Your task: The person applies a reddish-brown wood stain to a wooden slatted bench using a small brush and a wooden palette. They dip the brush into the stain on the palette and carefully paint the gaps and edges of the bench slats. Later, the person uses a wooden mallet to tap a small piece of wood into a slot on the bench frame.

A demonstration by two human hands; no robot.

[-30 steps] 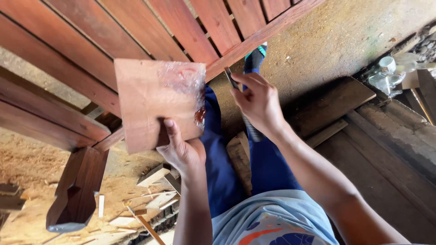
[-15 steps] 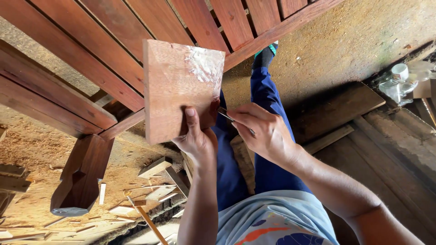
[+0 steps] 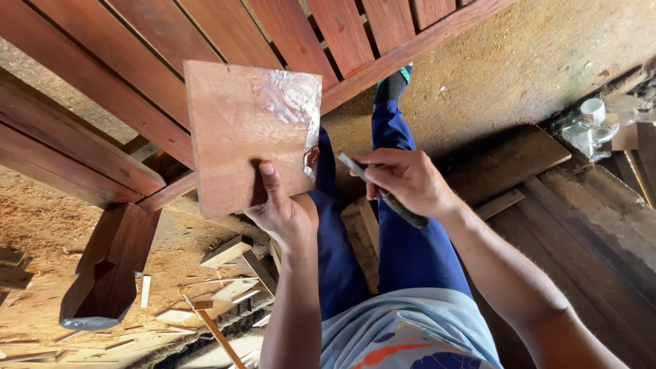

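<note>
We saw a flat, square wooden board (image 3: 246, 133) held up in front of the camera, tilted a little, its face turned toward us and its upper right corner coated with a glossy, whitish smear of wet glue or filler (image 3: 290, 99). The left hand (image 3: 280, 208) clamped the board from six o'clock, thumb pressed flat on the face near the lower edge and the other fingers hidden behind it. At three o'clock of the board, just beside its right edge but not touching it, the right hand (image 3: 403, 181) was closed around a slim dark-handled tool (image 3: 383, 191) whose pale tip pointed toward nine o'clock, at the board's lower right corner, where a small reddish-brown blob sat on the edge. The two hands were near each other yet apart, each gripping its own thing. Behind the board, from nine to one o'clock, ran the reddish slats of a wooden bench frame (image 3: 123, 75), one shaped leg (image 3: 109, 273) of it standing at seven o'clock on a sawdust-strewn floor (image 3: 41, 225) scattered with wood offcuts (image 3: 225, 251). Below the hands stretched the person's legs in blue trousers (image 3: 403, 260), one foot in a dark sock (image 3: 393, 85) at twelve o'clock. A weathered plank (image 3: 506, 160) lay at three o'clock, and some clear glass jars (image 3: 588, 126) stood at two o'clock.
</note>
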